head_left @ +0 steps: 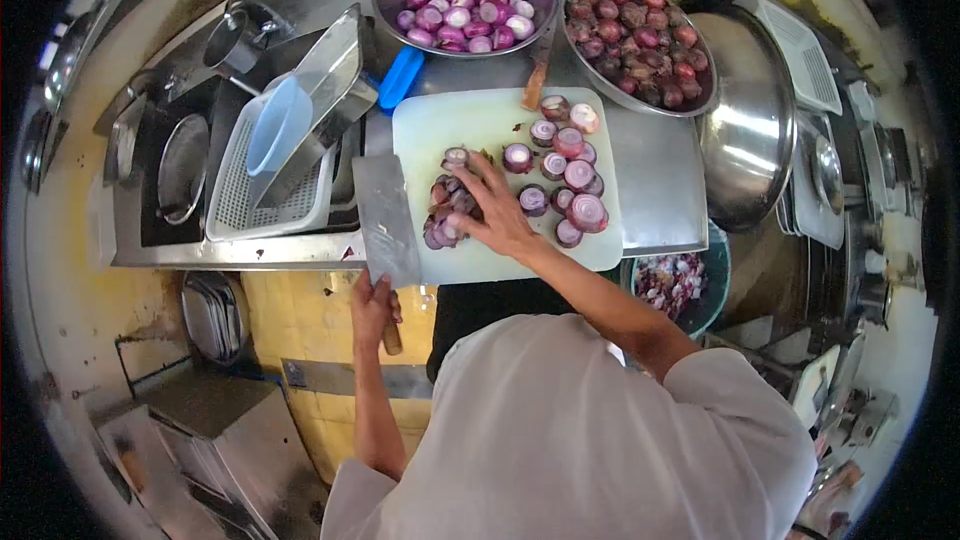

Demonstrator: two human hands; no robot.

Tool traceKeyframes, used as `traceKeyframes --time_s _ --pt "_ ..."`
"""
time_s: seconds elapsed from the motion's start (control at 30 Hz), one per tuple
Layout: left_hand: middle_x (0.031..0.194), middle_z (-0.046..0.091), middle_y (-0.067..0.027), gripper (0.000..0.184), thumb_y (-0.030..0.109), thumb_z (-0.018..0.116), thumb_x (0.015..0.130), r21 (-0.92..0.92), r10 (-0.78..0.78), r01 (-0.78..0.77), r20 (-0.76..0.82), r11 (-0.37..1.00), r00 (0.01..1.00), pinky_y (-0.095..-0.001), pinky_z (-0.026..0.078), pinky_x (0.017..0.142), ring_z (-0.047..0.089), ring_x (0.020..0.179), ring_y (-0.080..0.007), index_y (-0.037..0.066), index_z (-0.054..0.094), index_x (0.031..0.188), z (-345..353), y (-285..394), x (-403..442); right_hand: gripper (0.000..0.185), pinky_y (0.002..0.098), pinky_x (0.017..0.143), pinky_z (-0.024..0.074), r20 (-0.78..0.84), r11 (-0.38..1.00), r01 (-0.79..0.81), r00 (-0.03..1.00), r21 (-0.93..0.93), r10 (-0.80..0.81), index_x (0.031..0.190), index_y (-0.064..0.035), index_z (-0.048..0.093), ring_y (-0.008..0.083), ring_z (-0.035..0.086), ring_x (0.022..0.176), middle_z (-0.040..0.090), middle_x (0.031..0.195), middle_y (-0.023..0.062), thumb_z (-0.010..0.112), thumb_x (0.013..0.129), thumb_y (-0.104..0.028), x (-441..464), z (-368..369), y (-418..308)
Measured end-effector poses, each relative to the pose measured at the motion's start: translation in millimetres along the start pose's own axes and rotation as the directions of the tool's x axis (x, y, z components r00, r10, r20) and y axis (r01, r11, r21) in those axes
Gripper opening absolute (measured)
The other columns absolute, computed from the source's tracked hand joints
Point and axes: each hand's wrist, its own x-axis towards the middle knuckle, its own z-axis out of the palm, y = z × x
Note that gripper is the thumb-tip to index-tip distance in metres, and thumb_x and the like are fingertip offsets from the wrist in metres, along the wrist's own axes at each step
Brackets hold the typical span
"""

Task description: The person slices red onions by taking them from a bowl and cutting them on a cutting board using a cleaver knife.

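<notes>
My left hand [372, 308] is closed round the wooden handle of a cleaver [388, 225]. Its broad blade lies at the left edge of the white cutting board [590, 258]. On the board, my right hand [502, 215] has its fingers spread over a pile of small cut onion pieces [452, 198], touching them. To the right of that hand stand several red onions [579, 175] with cut faces showing pale rings, their skins still on.
Behind the board are a steel bowl of peeled onions [470, 5] and one of unpeeled onions [640, 40]. Beside them lie a wooden handle [536, 80] and a blue handle [402, 78]. A white basket [225, 190] sits left; a green tub of onion scraps [680, 285] is below right.
</notes>
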Motion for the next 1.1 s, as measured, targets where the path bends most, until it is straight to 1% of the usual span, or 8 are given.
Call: traceKeyframes --time_s 0.23,0.43,0.67,0.8,0.93,1.03,1.07,1.1 --pt "0.064 0.054 -0.0043 0.015 0.017 0.058 0.105 -0.031 -0.008 0.01 0.075 0.999 0.997 -0.0342 0.048 0.039 0.053 0.045 -0.0156 0.006 0.049 0.11 62 -10 19 0.095 0.0615 0.117 0.0326 -0.139 0.983 -0.03 0.99 -0.18 0.004 0.15 -0.0132 0.047 0.0555 0.038 0.138 0.034 0.158 0.0242 0.085 0.073 -0.053 5 25 -11" --pt "0.062 0.05 -0.0019 0.009 0.012 0.053 0.103 -0.005 -0.016 0.017 0.163 1.0 0.987 -0.0329 0.045 0.037 0.049 0.041 -0.0148 0.009 0.053 0.112 95 2 30 0.085 0.0483 0.111 0.0449 -0.264 0.996 -0.086 0.96 0.02 0.089 0.146 -0.0112 0.052 0.0444 0.05 0.134 0.054 0.143 0.0223 0.088 0.074 -0.037 13 28 -10" --pt "0.062 0.047 -0.0008 0.009 0.014 0.052 0.106 0.0 0.022 -0.022 0.038 1.0 0.999 -0.0302 0.042 0.038 0.047 0.043 -0.013 0.008 0.053 0.112 88 32 18 0.081 0.0476 0.114 0.0422 -0.462 0.975 0.065 0.886 0.213 0.042 0.146 -0.0098 0.052 0.0414 0.049 0.137 0.05 0.147 0.0227 0.086 0.075 -0.03 28 17 -27" --pt "0.06 0.049 -0.0015 0.016 0.01 0.048 0.105 0.071 0.134 -0.156 0.245 0.985 0.96 -0.0271 0.042 0.038 0.048 0.042 -0.0118 0.004 0.053 0.12 137 105 -20 0.078 0.0481 0.114 0.0401 -0.553 0.975 0.022 0.826 0.222 0.108 0.144 -0.0084 0.053 0.0432 0.049 0.136 0.049 0.147 0.0242 0.085 0.075 -0.028 18 -63 -55" --pt "0.062 0.053 -0.0016 0.018 0.009 0.05 0.105 0.217 0.183 -0.339 0.527 0.915 0.83 -0.027 0.044 0.04 0.05 0.045 -0.0098 0.001 0.053 0.121 218 135 -58 0.08 0.0458 0.113 0.0406 -0.745 1.0 -0.02 0.668 -0.014 0.003 0.146 -0.0046 0.05 0.0363 0.053 0.133 0.057 0.139 0.0208 0.085 0.077 -0.027 -42 -170 -48" --pt "0.064 0.053 0.0015 0.015 0.01 0.049 0.106 0.254 0.036 -0.321 0.73 0.912 0.682 -0.0266 0.044 0.042 0.052 0.048 -0.0078 0.006 0.054 0.12 297 127 -88 0.079 0.0396 0.111 0.0433 -0.746 0.94 -0.111 0.582 0.321 0.324 0.149 -0.0032 0.048 0.0221 0.056 0.127 0.06 0.137 0.0121 0.083 0.08 -0.018 -120 -235 -46" --pt "0.065 0.058 -0.0061 0.012 0.011 0.051 0.105 0.277 0.016 -0.385 0.794 0.881 0.608 -0.0327 0.046 0.044 0.059 0.05 -0.0161 0.005 0.055 0.115 325 118 -93 0.076 0.0388 0.11 0.0433 -0.861 0.95 -0.313 0.487 -0.013 0.149 0.15 -0.0047 0.047 0.0227 0.056 0.127 0.06 0.136 0.0119 0.079 0.083 -0.015 -150 -249 -28" --pt "0.069 0.064 -0.0195 0.013 0.014 0.054 0.103 0.248 0.165 -0.645 0.845 0.722 0.509 -0.0454 0.05 0.052 0.066 0.058 -0.0353 0.001 0.054 0.108 351 85 -82 0.071 0.0391 0.111 0.0425 -0.882 0.94 -0.324 0.406 0.107 0.24 0.15 -0.0067 0.049 0.0238 0.055 0.128 0.059 0.138 0.0117 0.077 0.085 -0.014 -177 -260 -14"
